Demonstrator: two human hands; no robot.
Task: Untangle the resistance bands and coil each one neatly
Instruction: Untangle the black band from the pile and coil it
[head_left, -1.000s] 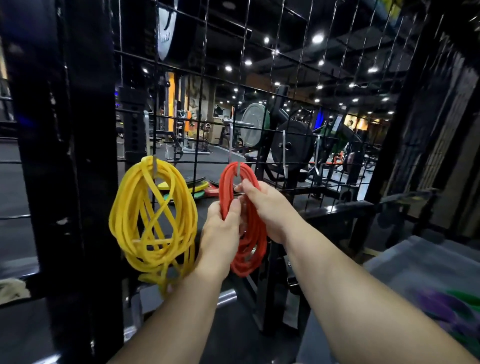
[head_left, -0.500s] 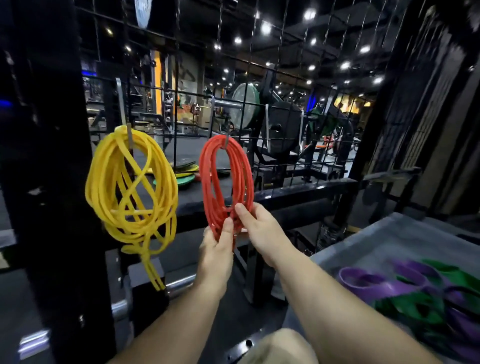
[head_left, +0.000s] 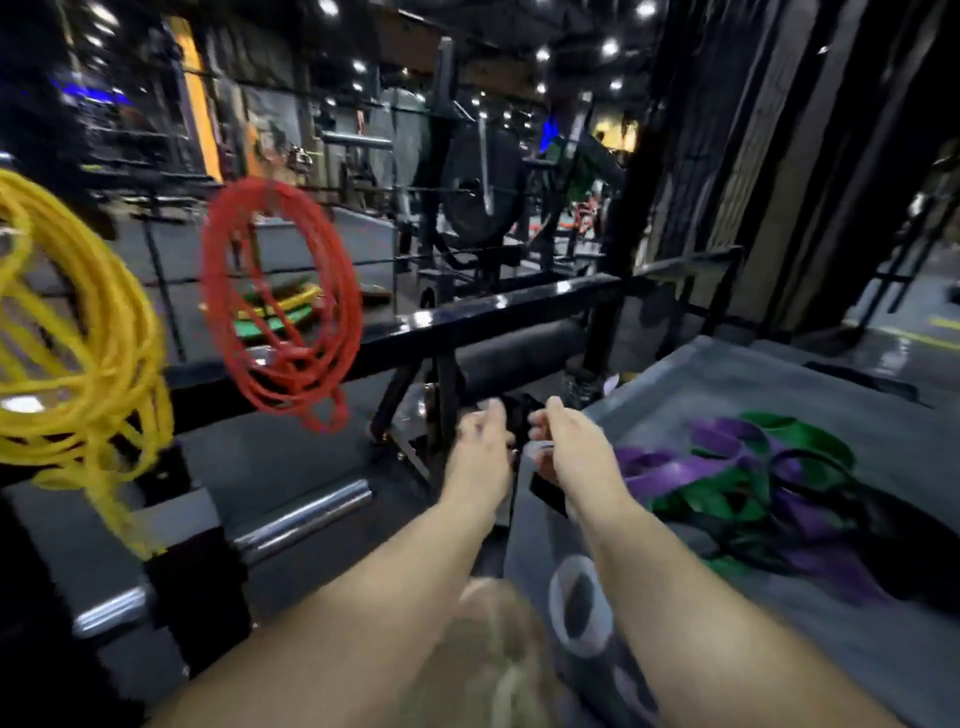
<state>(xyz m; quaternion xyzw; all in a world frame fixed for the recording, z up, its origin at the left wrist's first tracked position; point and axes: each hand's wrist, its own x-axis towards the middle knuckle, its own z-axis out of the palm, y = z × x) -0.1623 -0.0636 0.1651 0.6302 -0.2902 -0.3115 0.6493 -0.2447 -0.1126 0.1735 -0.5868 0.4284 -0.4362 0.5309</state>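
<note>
A coiled red band (head_left: 283, 306) hangs free on the wire grid, swinging and blurred. Left of it a coiled yellow band (head_left: 78, 358) hangs from the same grid. A tangle of flat purple bands (head_left: 685, 470) and green bands (head_left: 800, 434) lies on a grey mat (head_left: 779, 374) at the right. My left hand (head_left: 480, 441) and my right hand (head_left: 563, 439) are held side by side, low in the middle, between the red coil and the tangle. Both look loosely curled and hold nothing; the picture is blurred.
A black steel rail (head_left: 467, 317) with a padded roller (head_left: 519, 348) runs behind the hands. A chrome bar (head_left: 301, 519) lies low at the left. Weight plates and gym machines stand beyond the grid. A dark column (head_left: 779, 156) rises at the right.
Both hands have let go of the red coil and dropped down to the right, towards the mat. The red coil now swings on its hook. The view has turned down and right.
</note>
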